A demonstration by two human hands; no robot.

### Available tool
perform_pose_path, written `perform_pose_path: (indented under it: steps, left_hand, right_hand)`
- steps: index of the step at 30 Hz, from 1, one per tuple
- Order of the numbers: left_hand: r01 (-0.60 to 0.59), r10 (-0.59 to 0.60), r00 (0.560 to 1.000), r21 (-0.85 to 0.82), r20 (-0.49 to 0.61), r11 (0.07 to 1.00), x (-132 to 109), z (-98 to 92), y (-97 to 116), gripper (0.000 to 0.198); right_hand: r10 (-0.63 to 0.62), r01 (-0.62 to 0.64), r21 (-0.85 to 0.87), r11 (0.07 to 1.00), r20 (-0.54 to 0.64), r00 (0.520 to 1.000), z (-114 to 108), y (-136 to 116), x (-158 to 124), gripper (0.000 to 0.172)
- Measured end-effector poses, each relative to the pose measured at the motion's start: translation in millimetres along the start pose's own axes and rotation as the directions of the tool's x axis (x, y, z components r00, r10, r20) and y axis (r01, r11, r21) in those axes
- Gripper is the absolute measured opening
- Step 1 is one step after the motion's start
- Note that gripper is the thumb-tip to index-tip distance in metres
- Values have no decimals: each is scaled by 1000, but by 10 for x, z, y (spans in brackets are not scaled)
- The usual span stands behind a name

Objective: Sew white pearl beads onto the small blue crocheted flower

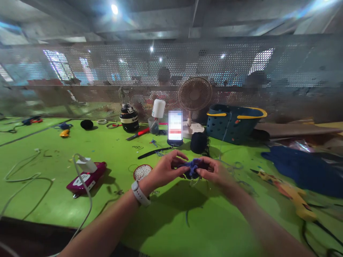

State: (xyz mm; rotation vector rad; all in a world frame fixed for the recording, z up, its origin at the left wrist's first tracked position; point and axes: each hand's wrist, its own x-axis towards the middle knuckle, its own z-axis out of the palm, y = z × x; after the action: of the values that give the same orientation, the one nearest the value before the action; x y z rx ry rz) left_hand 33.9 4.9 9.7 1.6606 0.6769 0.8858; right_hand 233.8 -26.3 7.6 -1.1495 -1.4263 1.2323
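Note:
Between both hands, above the green table (163, 221), is a small piece of bunched blue fabric (193, 167). My left hand (171, 167), with a pale watch band at the wrist, pinches its left side between thumb and fingers. On the other side my right hand (213, 172) grips it the same way. A thin clear loop or thread seems to hang below the fabric; its kind is too blurred to tell. Just left of my left wrist sits a round dish (136, 179) of white beads (143, 172). A dark yarn ball (198, 142) lies beyond my hands.
A lit phone (175, 126) stands upright before a fan (195, 94). At the right are a blue basket (227, 125), dark blue cloth (302, 171) and a yellow hot glue gun (289, 192) with its cord. A maroon power strip (87, 180) and trailing white cables occupy the left.

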Motion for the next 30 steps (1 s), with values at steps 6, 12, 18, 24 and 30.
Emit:
perform_pose_path:
  steps: [6,12,18,24,30]
  left_hand:
    - [46,-38,998,-186,43,982,30,-22,3,26]
    - [-52,53,998,-39,34,998,9,-32,-32,5]
    - [-63,60,997,52,56,997,-15,-59,8,14]
    - [-77,76,997,37,21,996,-7,-19,42,20]
    - [-42,51,979,52,-200,998,26,29,-40,29]
  right_hand:
    - [-19,19,14,1000,23,1000,-53,44,4,29]
    - [-31,31,6,999,49,998,-72,61,2,27]
    - [-17,18,-12,1000,37,999,-38,32,-8,27]
    - [-38,38,8,999,-15,999,-27,82,50,28]
    - [-29,35,45,998,-132,991,13,92,53,28]
